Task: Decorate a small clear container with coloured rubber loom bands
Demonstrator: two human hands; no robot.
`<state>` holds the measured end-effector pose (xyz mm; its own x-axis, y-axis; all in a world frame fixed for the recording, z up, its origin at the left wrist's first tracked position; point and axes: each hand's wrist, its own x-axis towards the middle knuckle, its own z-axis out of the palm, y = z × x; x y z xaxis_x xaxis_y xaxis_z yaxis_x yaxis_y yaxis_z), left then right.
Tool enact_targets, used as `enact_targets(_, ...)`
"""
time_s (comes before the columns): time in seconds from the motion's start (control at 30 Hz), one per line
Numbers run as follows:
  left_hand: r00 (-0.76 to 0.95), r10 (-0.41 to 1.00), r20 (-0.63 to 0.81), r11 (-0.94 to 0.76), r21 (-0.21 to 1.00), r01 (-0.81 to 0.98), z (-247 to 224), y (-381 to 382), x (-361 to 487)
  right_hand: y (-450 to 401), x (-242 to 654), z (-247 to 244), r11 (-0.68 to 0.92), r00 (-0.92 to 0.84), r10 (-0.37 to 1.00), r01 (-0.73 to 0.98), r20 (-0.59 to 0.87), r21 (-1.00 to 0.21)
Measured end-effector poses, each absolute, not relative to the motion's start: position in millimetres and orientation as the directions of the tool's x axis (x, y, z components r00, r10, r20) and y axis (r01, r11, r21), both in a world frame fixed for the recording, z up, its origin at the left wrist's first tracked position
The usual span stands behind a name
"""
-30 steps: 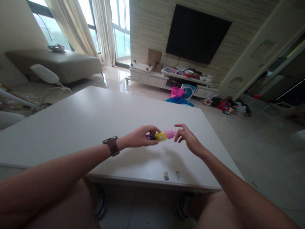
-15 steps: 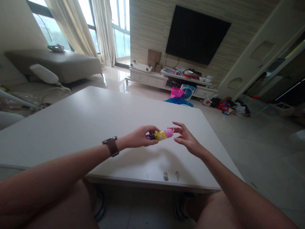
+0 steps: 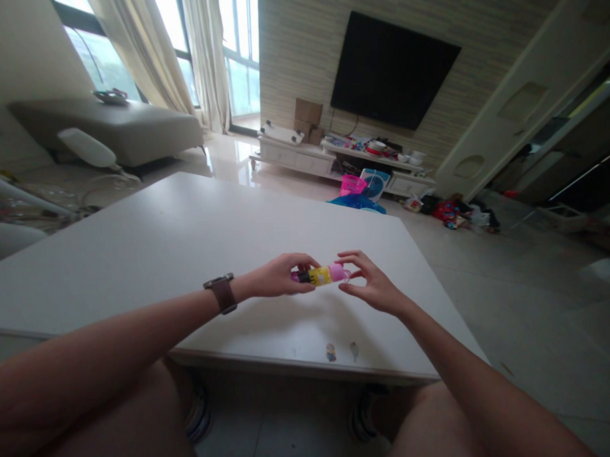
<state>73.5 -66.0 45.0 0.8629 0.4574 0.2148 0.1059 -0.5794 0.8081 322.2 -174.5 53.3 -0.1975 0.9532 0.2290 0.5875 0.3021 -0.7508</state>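
A small bottle [image 3: 320, 276] lies sideways above the white table [image 3: 225, 224]. Its body is yellow and black, and a pink cap with a loop points right. My left hand [image 3: 286, 272] is wrapped round the dark end, with a brown-strapped watch [image 3: 222, 291] on that wrist. Around the cap end, my right hand [image 3: 369, 283] curves with thumb and fingers spread apart. Whether a fingertip touches the loop, I cannot tell. Close to the table's near edge are a cartoon sticker [image 3: 331, 352] and a smaller greyish sticker [image 3: 354, 351].
Past the table stand a pink basket [image 3: 352, 185], a blue-and-white fan-like box [image 3: 376, 181] and a low white cabinet [image 3: 297, 159] with dishes on it. A black television [image 3: 394, 69] hangs on the wall. White chairs [image 3: 89, 146] stand at the left.
My right hand has shifted slightly left around the cap, its fingers still apart. The bottle has turned a little, and its loop now shows at the right end. My left hand keeps its hold.
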Motion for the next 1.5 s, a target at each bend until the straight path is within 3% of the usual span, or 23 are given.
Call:
enact_targets(0.2, 0.867, 0.481, 0.127, -0.449, 0.886, 0.119, 42.7, -66.9, 73.8, -172.4, 327.2, 53.8, 0.195, -0.179, 0.979, 0.655, 0.1, -0.73)
enact_targets(0.3, 0.869, 0.483, 0.109, -0.427, 0.896, 0.125, 41.7, -66.1, 73.7, -173.9, 329.5, 53.1, 0.201, -0.126, 0.98, 0.626, 0.156, -0.754)
enact_targets(0.5, 0.883, 0.455, 0.116, -0.452, 0.884, 0.117, 42.7, -67.1, 73.5, -173.2, 326.3, 48.0, 0.304, -0.247, 0.948, 0.506, 0.203, -0.807)
enact_targets(0.77, 0.887, 0.447, 0.116, -0.414, 0.906, 0.091, 42.8, -70.2, 74.7, -170.6, 318.7, 48.7, 0.271, -0.211, 0.96, 0.548, 0.183, -0.792)
enact_targets(1.0, 0.845, 0.47, 0.254, -0.521, 0.853, 0.033, 41.5, -70.8, 78.1, -172.3, 313.2, 54.1, 0.289, -0.17, 0.957, 0.603, 0.234, -0.744)
enact_targets(1.17, 0.822, 0.511, 0.251, -0.526, 0.848, 0.067, 43.2, -74.2, 79.9, -171.3, 315.8, 52.8, 0.281, -0.158, 0.959, 0.599, 0.233, -0.75)
enact_targets(1.33, 0.791, 0.579, 0.197, -0.413, 0.907, 0.077, 36.2, -68.4, 82.1, -169.1, 316.6, 45.0, 0.219, -0.046, 0.971, 0.564, 0.235, -0.796)
enact_targets(1.5, 0.612, 0.773, 0.166, -0.325, 0.932, 0.158, 18.2, -40.6, 82.4, -169.1, 317.6, 42.6, 0.196, -0.011, 0.971, 0.614, 0.24, -0.765)
